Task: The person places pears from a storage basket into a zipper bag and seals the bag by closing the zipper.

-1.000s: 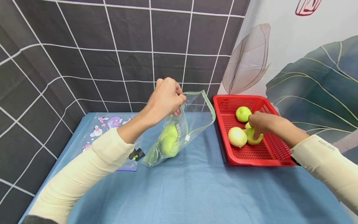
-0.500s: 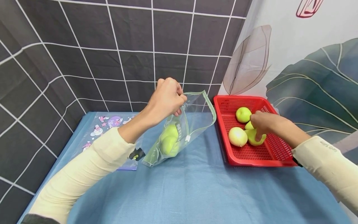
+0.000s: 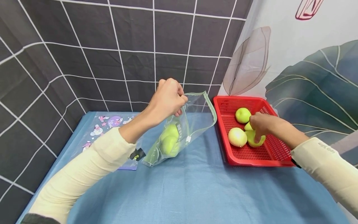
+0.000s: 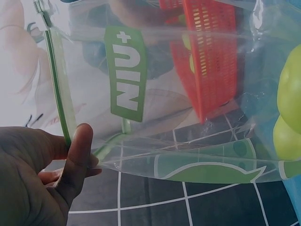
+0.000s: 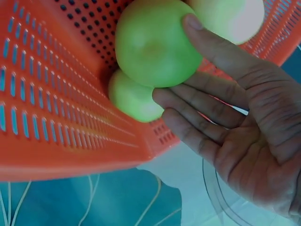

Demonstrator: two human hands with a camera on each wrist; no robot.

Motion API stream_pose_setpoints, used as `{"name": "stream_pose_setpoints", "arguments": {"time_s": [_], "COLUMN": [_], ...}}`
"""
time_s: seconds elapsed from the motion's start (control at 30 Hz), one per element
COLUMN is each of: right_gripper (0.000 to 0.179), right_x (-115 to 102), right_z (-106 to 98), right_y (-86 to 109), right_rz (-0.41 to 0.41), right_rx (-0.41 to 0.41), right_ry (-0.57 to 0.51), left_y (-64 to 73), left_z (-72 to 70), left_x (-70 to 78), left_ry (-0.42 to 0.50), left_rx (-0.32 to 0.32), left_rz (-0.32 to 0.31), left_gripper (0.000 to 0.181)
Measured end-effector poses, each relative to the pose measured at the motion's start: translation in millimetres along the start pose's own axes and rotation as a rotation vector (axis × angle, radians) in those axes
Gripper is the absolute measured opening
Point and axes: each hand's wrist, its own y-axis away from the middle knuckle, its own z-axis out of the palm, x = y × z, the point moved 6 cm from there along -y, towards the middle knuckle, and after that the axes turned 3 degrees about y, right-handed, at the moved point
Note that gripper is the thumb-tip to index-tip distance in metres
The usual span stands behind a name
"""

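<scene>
My left hand (image 3: 167, 98) pinches the rim of a clear zip bag (image 3: 199, 116) with green edging, holding it up with its mouth spread. Green fruits (image 3: 169, 141) lie in the bag's lower part; a white slider (image 3: 188, 138) sits on its zip. In the left wrist view, thumb and fingertips meet at the edge beside a green "NIU+" label (image 4: 127, 75). My right hand (image 3: 265, 124) reaches into the red basket (image 3: 260, 162). Its thumb and fingers lie on opposite sides of a round green fruit (image 5: 155, 42), gripping it.
Beside the held fruit in the basket are a pale yellow-green fruit (image 3: 237, 137) and a green apple-like fruit (image 3: 243, 115). A printed clear bag (image 3: 96, 130) lies flat at the left, partly behind my left arm. A dark grid-patterned cloth (image 3: 134, 68) hangs behind the blue-covered table (image 3: 179, 193).
The green fruit under my right hand has shifted slightly to the right in the basket, along with the hand. My left hand and the zip bag hold almost still.
</scene>
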Motion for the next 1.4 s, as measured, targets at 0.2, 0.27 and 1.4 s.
{"name": "stream_pose_setpoints", "arguments": {"time_s": [0.2, 0.27, 1.4], "right_gripper": [0.049, 0.050, 0.056], "right_x": [0.1, -0.6, 1.9], "right_z": [5.8, 6.2, -70.4], "right_y": [0.0, 0.8, 28.4], "right_rz": [0.027, 0.020, 0.082], "right_rx": [-0.004, -0.001, 0.195], "right_ry": [-0.001, 0.002, 0.097], "left_y": [-0.8, -1.0, -0.8], "left_z": [0.5, 0.6, 0.3], "left_x": [0.8, 0.8, 0.4], "left_ry": [-0.021, -0.026, -0.003], "left_rx": [0.003, 0.002, -0.003], "left_rz": [0.006, 0.009, 0.001], "left_gripper": [0.035, 0.034, 0.028]}}
